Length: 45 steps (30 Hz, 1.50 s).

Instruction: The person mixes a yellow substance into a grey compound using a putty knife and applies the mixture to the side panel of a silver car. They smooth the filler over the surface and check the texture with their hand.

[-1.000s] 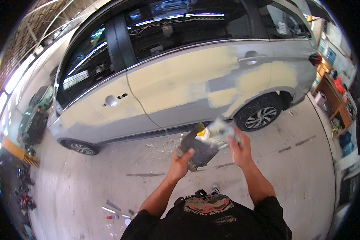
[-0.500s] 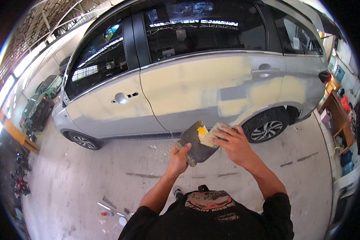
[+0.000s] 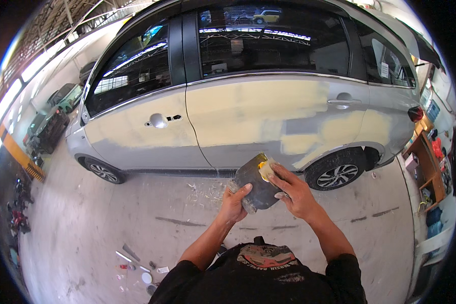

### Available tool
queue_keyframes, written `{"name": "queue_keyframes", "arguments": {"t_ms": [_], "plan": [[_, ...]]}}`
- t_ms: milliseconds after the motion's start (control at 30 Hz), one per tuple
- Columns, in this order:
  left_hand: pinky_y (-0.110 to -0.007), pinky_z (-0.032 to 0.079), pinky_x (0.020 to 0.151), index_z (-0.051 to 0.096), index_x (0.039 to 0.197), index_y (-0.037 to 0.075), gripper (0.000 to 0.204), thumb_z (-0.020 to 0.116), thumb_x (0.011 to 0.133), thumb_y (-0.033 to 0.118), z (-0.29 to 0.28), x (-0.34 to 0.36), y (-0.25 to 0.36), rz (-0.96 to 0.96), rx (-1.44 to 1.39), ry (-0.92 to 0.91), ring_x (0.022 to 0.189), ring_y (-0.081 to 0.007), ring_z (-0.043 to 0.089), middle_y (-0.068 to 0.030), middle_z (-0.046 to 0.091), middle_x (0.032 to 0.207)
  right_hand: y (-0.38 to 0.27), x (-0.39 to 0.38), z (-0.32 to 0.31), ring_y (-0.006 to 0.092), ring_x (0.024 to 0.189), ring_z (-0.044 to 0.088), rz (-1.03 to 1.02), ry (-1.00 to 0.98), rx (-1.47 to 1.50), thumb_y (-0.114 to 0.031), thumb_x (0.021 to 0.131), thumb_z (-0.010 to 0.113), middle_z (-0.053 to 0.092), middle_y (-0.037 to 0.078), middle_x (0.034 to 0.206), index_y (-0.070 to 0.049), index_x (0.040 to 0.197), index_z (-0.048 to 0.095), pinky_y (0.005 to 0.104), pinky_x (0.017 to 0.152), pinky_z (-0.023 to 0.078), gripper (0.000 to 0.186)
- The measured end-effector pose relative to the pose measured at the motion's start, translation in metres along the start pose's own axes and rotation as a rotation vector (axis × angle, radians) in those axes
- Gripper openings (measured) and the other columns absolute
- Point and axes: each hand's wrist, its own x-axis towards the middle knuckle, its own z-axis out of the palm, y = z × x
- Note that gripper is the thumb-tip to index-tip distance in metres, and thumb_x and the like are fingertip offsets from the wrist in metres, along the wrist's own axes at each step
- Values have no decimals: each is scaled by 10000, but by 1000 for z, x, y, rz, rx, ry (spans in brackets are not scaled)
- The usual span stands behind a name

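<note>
From where I stand, the body filling looks well along but unfinished: pale yellow filler (image 3: 243,106) spreads broadly over the rear door, with more across the upper part of the front door (image 3: 124,130) and over the rear quarter panel (image 3: 377,126) above the wheel arch. A grey patch (image 3: 303,125) sits uncovered between the yellow areas, the lower doors are grey too, and the coating's edges are ragged, so I'd judge that blending and smoothing are left. The person's left hand (image 3: 232,204) grips the near left edge of a dark mixing board (image 3: 258,190), thumb on top, its other fingers mostly hidden. The board is held out in front of the body, below the rear door in view. The right hand (image 3: 296,196) has its fingers laid over a pale spreader (image 3: 267,171) at the board's upper right corner, beside a bright yellow dab (image 3: 262,165); how the thumb bears on it I cannot tell. As for writing, the black T-shirt (image 3: 218,281) carries lettering round a reddish print (image 3: 268,256), and a white label (image 3: 384,70) on the rear quarter glass is too small to read.
</note>
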Motion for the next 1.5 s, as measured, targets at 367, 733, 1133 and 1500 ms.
{"name": "queue_keyframes", "arguments": {"t_ms": [367,733,1133,1500], "plan": [[-313,455,863,546,1138,-18,399,600,876,277,14,-3,18,-284,664,215,984,-177,571,-107,618,1047,35,-31,-14,276,1128,523,251,177,118,-131,901,425,554,178,1213,62,1232,486,366,990,351,387],[-264,462,838,397,1303,30,447,548,908,175,-34,-19,-8,283,226,-13,984,-95,529,-41,568,1110,48,-8,47,287,1162,487,142,-71,302,-18,886,433,518,209,1245,74,1240,465,365,985,345,368],[-248,431,826,300,1391,47,571,548,914,242,-59,-42,45,399,594,126,972,-95,485,-29,541,1138,17,60,91,266,1190,464,113,-131,451,-70,899,428,470,182,1308,76,1284,417,355,1008,324,412],[-300,501,795,474,1204,12,362,573,891,166,-112,-62,68,280,-26,301,925,-156,595,-77,595,1073,0,79,147,247,1069,551,63,-262,455,5,860,443,582,177,1155,56,1219,495,333,949,383,366]]}}
